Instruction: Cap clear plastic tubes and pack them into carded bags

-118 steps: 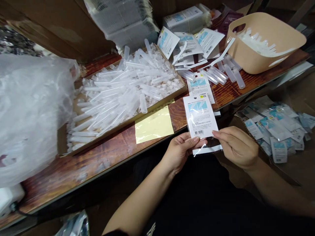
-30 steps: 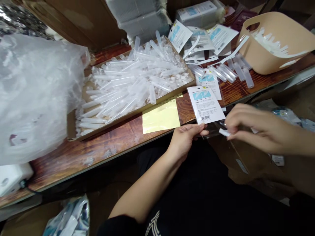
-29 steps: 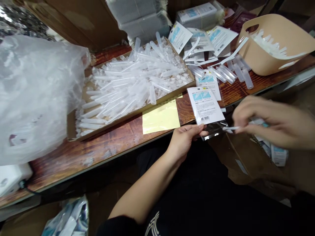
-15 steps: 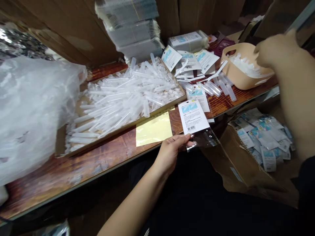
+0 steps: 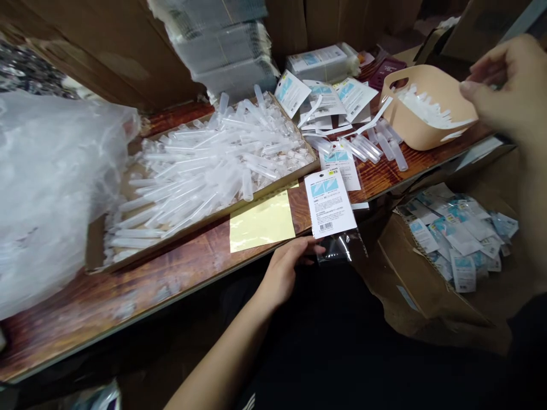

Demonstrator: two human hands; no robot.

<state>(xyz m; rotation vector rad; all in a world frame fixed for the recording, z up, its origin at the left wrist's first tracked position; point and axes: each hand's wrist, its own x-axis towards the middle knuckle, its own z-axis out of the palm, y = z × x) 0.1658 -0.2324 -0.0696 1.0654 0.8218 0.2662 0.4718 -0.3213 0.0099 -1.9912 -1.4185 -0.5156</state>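
Glossy plastic bag (image 5: 342, 248), wooden table (image 5: 92, 316) (glossy too)

The bag (image 5: 51, 199) lies at the left end of the table (image 5: 128, 296), with the tray (image 5: 95, 245) to its right. Tubes (image 5: 217, 156) fill the tray, and a stack of packs (image 5: 233, 54) stands behind it. The paper (image 5: 262, 223) lies before the tray. Right of the tray are the loose cards (image 5: 322, 101), with a bundle (image 5: 319, 60) behind them and loose tubes (image 5: 384, 142) in front. Farther right is the basket (image 5: 442, 135), holding small pieces (image 5: 427, 108), probably strips. Below the table's right side, packets (image 5: 464, 239) lie in what seems a carton (image 5: 427, 287).
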